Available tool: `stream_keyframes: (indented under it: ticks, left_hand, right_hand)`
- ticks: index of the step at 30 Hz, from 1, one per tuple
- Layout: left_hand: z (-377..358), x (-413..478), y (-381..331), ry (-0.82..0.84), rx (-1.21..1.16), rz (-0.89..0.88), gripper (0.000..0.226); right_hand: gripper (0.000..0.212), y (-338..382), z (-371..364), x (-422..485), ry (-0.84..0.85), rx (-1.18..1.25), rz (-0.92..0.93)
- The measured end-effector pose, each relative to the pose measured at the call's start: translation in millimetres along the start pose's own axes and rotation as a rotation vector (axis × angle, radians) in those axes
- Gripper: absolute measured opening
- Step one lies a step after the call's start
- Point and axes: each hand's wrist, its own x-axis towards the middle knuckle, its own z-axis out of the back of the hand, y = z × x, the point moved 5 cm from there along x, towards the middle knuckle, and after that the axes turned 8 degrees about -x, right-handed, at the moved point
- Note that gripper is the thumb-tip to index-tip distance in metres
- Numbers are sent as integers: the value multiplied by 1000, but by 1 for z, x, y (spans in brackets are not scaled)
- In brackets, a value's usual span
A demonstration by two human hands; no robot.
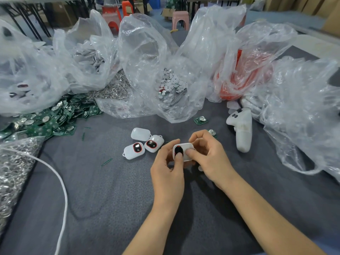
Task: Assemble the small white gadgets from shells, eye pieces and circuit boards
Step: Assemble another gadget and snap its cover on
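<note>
Both hands hold one small white shell [186,149] just above the grey cloth at centre. My left hand [170,162] grips its left side, the thumb pressing on a black eye piece [178,150] with a red rim. My right hand [207,153] grips the right side, thumb lying across the shell's face. To the left lie two white gadgets with dark red-rimmed eyes [134,150] [154,143] and one plain white shell [140,134]. Two loose green circuit boards [201,120] [212,132] lie beyond my right hand.
A heap of green circuit boards [47,118] lies at the left. Clear plastic bags hold white discs [171,83], white shells [88,59] and red parts [239,74]. Metal rings [12,170] fill the far left. A white controller [241,127] and a white cable [62,190] lie on the cloth.
</note>
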Motion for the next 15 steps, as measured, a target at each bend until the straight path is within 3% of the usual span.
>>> stream_keyframes:
  ticks: [7,11,15]
  left_hand:
    - [-5,-6,-9,62,199,-72,38]
    - [-11,-6,-10,146,398,-118,50]
    - [-13,-8,-11,154,574,-202,41]
  right_hand:
    - [19,-6,6,2,-38,-36,-55]
    - [15,-10,14,6,-25,-182,-72]
    - [16,-14,20,9,-22,-313,-85]
